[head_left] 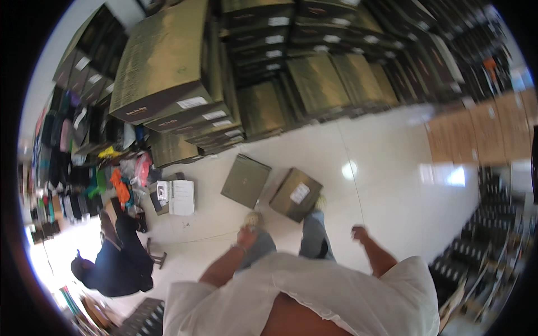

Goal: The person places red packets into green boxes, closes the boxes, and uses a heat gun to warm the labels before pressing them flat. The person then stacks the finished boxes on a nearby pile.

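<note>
My left hand (245,238) hangs in front of my left trouser leg, above the shoe. Its fingers are small and blurred, and I cannot make out anything in it. My right hand (359,233) is held out to the right over the pale floor, fingers loosely curled, with nothing visible in it. On the floor ahead of my feet lie two dark olive cardboard boxes. The left box (245,181) has a plain lid. Nearer my right foot, the other box (288,196) bears a white label (300,193). Both hands are apart from the boxes.
Tall stacks of olive boxes (162,61) stand ahead. Brown cartons (485,131) line the right. Papers (181,197) lie on the floor at left, near coloured bags (119,185). A person in dark clothes (120,263) is at lower left. Shelving with dark boxes (468,255) stands at lower right.
</note>
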The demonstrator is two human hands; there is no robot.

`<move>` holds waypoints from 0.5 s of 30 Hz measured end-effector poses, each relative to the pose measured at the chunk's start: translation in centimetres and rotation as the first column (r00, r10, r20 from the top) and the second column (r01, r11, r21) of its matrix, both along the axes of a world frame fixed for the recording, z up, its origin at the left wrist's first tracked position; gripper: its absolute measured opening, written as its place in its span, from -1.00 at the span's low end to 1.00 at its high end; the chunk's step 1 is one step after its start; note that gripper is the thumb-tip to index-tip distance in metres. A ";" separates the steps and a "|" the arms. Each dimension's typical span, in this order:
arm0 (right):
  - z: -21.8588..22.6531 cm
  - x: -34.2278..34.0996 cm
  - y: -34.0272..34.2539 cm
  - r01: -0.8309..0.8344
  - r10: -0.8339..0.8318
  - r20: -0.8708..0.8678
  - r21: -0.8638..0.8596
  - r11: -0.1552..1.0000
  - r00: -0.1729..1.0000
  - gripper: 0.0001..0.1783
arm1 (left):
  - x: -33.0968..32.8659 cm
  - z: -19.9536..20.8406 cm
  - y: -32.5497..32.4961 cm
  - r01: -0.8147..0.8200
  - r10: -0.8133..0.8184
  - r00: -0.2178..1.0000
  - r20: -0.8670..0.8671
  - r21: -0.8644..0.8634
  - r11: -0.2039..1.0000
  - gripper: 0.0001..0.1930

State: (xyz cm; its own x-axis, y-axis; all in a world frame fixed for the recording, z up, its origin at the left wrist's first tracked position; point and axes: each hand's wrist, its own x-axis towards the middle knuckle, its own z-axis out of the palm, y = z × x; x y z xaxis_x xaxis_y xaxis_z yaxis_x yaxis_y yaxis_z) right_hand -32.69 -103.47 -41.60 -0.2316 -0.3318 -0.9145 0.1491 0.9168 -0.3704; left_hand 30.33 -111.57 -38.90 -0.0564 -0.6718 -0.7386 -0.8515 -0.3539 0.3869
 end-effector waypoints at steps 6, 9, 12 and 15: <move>28.7 12.8 7.7 0.292 -0.644 -0.381 -0.661 0.692 0.664 -0.66 | 4.2 12.0 -14.9 0.266 -0.302 0.932 -0.201 -0.189 0.945 -0.51; 24.3 20.1 21.6 0.459 -0.835 -0.407 -0.701 0.546 0.371 -0.69 | 7.6 14.7 -17.9 0.511 -0.520 0.853 -0.037 -0.144 0.848 -0.39; 22.6 34.4 30.7 0.804 -0.833 -0.439 -0.326 0.497 0.337 -0.62 | 7.0 14.9 -20.3 0.779 -0.768 0.613 0.188 0.017 0.626 -0.30; 21.6 44.9 39.9 0.877 -0.753 -0.641 -0.265 0.401 0.150 -0.51 | -0.4 16.1 -17.5 0.924 -0.918 0.341 0.204 0.110 0.367 -0.33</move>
